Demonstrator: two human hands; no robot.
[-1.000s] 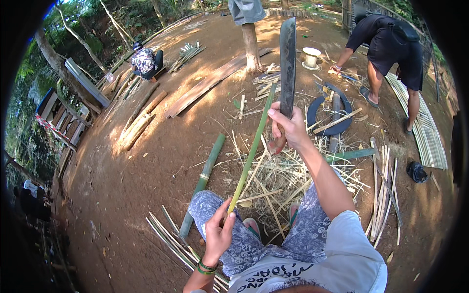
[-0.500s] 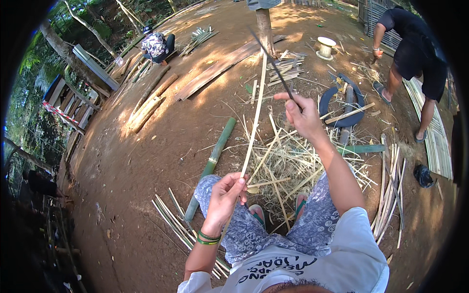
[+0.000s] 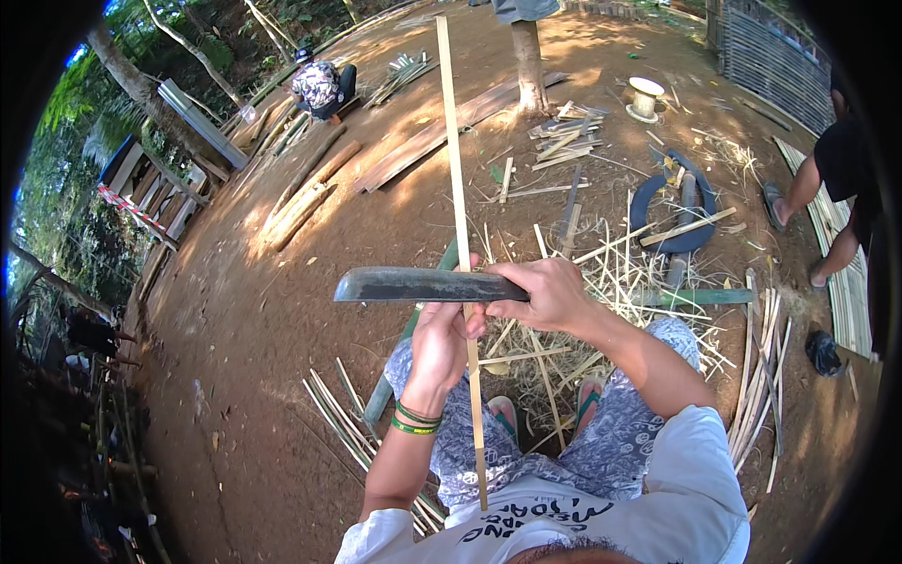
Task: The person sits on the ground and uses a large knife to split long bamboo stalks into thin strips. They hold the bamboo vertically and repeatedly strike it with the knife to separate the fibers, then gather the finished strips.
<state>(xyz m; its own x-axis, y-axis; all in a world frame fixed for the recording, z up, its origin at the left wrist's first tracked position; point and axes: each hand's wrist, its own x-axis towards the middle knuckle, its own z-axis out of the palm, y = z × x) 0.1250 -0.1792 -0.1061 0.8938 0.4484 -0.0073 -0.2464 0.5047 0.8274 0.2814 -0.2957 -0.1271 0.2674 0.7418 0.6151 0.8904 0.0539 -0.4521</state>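
Upright in front of me stands a long pale bamboo strip (image 3: 454, 141), its lower end reaching down to my shirt. My left hand (image 3: 442, 343) is closed around its middle, with green bands at the wrist. My right hand (image 3: 545, 293) grips a machete (image 3: 413, 286), whose broad dark blade lies level across the strip and points left. The blade hides part of the strip and some left fingers; the machete's handle is covered by my right hand. Below both hands, bamboo shavings (image 3: 526, 367) lie around my sandalled feet.
A green bamboo pole (image 3: 381, 399) and split strips (image 3: 343, 423) lie left of my legs. More strips (image 3: 756, 376) lie right. Beyond the shavings are a black ring (image 3: 631, 202) and a cream spool (image 3: 645, 99). One person (image 3: 319, 85) crouches far left; another's legs (image 3: 806, 188) stand right.
My right hand has come down and left, bringing the machete from raised to level across the strip. The strip has turned more upright, and my left hand has moved up it toward the blade.
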